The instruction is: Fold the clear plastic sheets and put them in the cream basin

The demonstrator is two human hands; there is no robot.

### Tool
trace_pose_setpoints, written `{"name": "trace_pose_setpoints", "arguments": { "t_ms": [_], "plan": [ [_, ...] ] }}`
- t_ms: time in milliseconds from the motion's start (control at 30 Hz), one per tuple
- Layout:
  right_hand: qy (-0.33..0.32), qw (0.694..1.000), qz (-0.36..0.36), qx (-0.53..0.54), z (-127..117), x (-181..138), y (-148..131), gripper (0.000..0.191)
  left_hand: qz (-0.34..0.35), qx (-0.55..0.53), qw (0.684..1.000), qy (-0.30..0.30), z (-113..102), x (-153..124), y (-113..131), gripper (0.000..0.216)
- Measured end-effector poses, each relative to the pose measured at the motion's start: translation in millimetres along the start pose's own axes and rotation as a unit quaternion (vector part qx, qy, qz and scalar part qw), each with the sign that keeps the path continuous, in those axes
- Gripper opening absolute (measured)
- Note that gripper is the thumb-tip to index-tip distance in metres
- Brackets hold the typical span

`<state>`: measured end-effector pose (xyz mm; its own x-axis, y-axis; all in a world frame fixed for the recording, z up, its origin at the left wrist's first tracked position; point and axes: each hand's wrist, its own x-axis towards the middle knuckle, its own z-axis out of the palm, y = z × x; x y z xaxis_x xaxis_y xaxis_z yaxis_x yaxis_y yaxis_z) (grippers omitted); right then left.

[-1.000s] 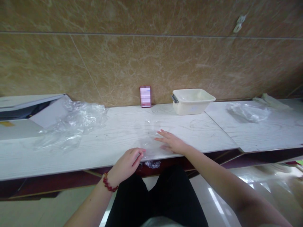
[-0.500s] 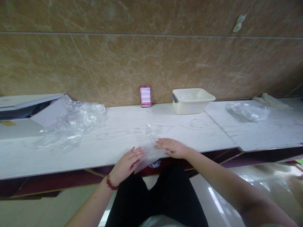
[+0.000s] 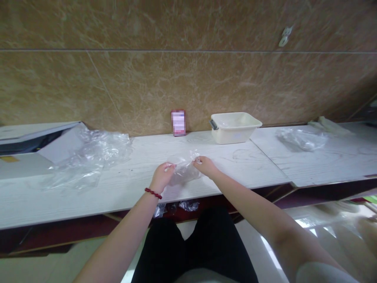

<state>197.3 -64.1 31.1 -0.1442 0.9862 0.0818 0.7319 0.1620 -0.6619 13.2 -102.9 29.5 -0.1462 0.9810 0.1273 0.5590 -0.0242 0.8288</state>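
A brown marbled wall [image 3: 153,82] backs white tabletops [image 3: 229,155]

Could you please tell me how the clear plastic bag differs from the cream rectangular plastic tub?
The limp, wrinkled clear plastic bag is see-through; the stiff-walled cream rectangular plastic tub is opaque. The left hand and right hand pinch the bag; neither touches the tub, which stands near the brown marbled wall. Both look like plastic.

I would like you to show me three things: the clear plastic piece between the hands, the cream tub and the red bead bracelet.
Clear plastic piece [image 3: 185,173]: head view, middle of its film.
Cream tub [image 3: 226,136]: head view, its front wall.
Red bead bracelet [image 3: 153,193]: head view, middle of its beads.
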Motion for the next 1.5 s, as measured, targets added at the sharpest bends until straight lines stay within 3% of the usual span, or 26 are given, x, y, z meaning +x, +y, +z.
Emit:
{"name": "trace_pose_setpoints", "arguments": {
  "t_ms": [133,233,800,1000,1200,1500],
  "plan": [
    [0.016,0.999,0.035,0.004,0,5,-6,0.017,-0.07,-0.067,0.995,0.032,8,13,-10,0.036],
    [0.022,0.998,0.054,0.0,2,9,-9,0.016,-0.09,-0.061,0.993,0.055,12,20,-15,0.036],
    [0.04,0.997,0.06,-0.031,23,44,14,0.012,-0.089,0.103,0.989,0.063,22,54,-24,0.024],
    [0.038,0.996,0.084,-0.016,23,50,18,0.028,-0.082,0.122,0.987,0.063,25,63,-29,0.02],
    [0.045,0.994,0.096,-0.03,26,53,20,0.045,-0.089,0.107,0.987,0.074,26,67,-34,0.044],
    [0.014,0.993,0.078,-0.085,23,51,19,0.048,-0.059,0.227,0.972,-0.018,18,69,-23,0.035]
  ]
}}
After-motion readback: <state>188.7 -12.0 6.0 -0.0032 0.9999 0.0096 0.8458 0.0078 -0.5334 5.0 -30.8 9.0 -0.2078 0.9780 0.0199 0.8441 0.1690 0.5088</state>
